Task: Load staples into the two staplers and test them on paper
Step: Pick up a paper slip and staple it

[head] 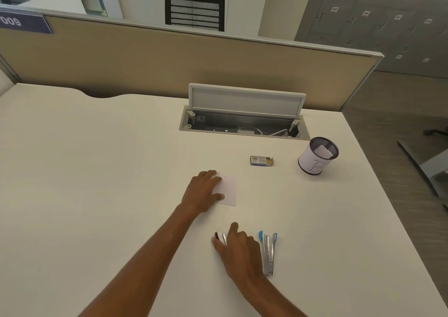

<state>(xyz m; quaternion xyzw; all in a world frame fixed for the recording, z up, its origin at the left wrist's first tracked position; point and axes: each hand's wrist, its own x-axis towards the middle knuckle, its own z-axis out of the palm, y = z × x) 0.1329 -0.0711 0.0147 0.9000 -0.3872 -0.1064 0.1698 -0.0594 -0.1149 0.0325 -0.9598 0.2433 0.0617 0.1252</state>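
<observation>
A small white sheet of paper (229, 190) lies flat on the desk, and my left hand (202, 192) rests on its left part with fingers spread. Nearer to me, my right hand (236, 246) covers a black and silver stapler (221, 238), with fingers curled round it; only the stapler's front end shows. A blue and silver stapler (268, 252) lies just right of that hand, opened out lengthwise. A small staple box (261, 161) with one end open sits beyond the paper.
A mesh pen cup (315, 158) wrapped in white paper stands at the right. An open cable tray (242, 125) with raised lid is set into the white desk (97, 171). A beige partition (145, 57) closes the back; the desk's right edge drops to the floor.
</observation>
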